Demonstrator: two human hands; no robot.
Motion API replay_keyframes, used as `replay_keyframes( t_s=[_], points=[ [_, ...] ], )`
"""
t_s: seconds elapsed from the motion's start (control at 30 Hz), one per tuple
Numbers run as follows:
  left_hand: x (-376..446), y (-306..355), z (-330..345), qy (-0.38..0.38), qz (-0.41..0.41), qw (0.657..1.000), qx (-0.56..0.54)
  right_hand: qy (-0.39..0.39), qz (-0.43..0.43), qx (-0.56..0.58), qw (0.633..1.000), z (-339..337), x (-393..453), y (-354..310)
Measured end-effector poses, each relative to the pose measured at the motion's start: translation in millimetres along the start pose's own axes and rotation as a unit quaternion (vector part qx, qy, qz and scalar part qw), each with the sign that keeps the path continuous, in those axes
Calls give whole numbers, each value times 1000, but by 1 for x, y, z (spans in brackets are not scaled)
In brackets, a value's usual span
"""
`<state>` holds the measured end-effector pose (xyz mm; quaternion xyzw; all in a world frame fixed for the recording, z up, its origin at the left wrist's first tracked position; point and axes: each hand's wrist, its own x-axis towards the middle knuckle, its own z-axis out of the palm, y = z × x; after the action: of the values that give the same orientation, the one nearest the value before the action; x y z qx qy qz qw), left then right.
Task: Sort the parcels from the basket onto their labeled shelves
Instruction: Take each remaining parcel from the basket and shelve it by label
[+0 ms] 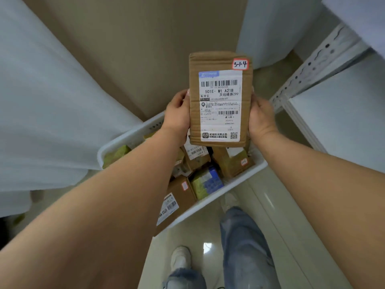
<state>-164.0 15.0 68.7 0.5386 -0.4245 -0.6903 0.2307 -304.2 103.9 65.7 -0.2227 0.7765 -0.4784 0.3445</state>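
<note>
I hold a flat brown cardboard parcel (219,99) up above the basket, label facing me. Its white shipping label carries barcodes, and a red-bordered tag (240,64) at its top right corner reads 3-1-4. My left hand (178,115) grips its left edge and my right hand (261,117) grips its right edge. Below it sits the white plastic basket (210,202) on the floor, holding several more brown and green parcels (205,182).
A white metal shelf unit (316,65) with a perforated upright stands at the right. White surfaces hang at the left and a brown wall lies ahead. My legs and white shoes stand on the glossy floor (270,205) just behind the basket.
</note>
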Motion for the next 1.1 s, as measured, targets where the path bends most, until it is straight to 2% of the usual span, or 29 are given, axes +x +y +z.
replay_keyframes(
  t_s=[0.27,0.53,0.83,1.1],
  points=[
    [-92,75,-19,-75,107,991,31,99,-68,80,990,-23,-96,-75],
    [-186,155,2,-129,173,976,37,147,-122,70,979,-85,-170,-164],
    [-299,239,64,-178,243,950,78,162,-176,91,967,-193,-245,-249],
    [-426,317,149,-215,317,921,72,214,-244,114,939,-326,-335,-338]
  ],
)
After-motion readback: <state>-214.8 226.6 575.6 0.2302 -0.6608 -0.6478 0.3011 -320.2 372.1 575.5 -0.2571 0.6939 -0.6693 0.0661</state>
